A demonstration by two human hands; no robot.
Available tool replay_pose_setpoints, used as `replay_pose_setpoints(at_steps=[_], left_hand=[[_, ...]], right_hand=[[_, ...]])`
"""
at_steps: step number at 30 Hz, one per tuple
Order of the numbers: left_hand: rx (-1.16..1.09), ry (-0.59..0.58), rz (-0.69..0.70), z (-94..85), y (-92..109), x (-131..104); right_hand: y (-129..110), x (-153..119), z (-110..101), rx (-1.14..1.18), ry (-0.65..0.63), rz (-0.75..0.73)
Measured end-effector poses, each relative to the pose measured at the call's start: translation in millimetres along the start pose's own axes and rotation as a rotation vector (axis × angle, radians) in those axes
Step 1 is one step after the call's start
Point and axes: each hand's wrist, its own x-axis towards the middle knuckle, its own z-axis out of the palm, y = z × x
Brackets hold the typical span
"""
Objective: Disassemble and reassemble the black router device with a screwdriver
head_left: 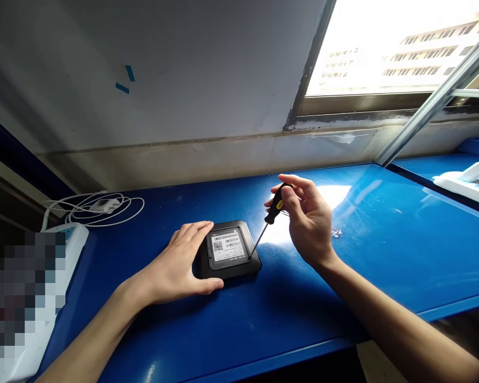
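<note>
A black square electronic device [255,264] lies flat on the blue tabletop, its white label with barcodes and a QR code facing up. My left hand [175,266] holds it from the left, thumb along the near edge and fingers at the far edge. My right hand [309,221] grips a black and yellow screwdriver [274,208], thumb and fingers around its handle. The slanted shaft reaches down to the right side of the device, its tip touching near the label's lower right corner. Small metal pieces, possibly screws [337,232], lie beyond my right wrist.
A coiled white cable with an adapter [106,205] lies at the back left of the blue table [383,239]. A white device [74,239], partly pixelated, stands at the left edge. Another white device [471,183] is at far right, past a metal post [419,122].
</note>
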Motion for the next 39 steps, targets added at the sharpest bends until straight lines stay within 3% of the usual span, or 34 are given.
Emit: replay_pose_setpoints(at_steps=[11,19,24,33,39], left_hand=[[-0.052,0.032,0.014,-1.2,3.0,-0.2],[-0.077,0.018,0.003,-1.9,3.0,-0.6],[-0.089,0.037,0.022,0.0,1.5,0.4],[-0.097,0.044,0.035,-1.5,2.8,-0.5],[-0.096,0.054,0.039,-2.2,4.7,0.5]], right_hand=[[-0.4,-0.3,0.7,0.055,-0.049,0.088],[0.4,-0.7,1.7,-0.044,0.003,0.081],[1.5,-1.8,-0.2,0.050,-0.021,0.103],[5.8,2.0,-2.4,-0.106,0.005,0.074],[5.0,-0.8,-0.1,0.035,-0.034,0.115]])
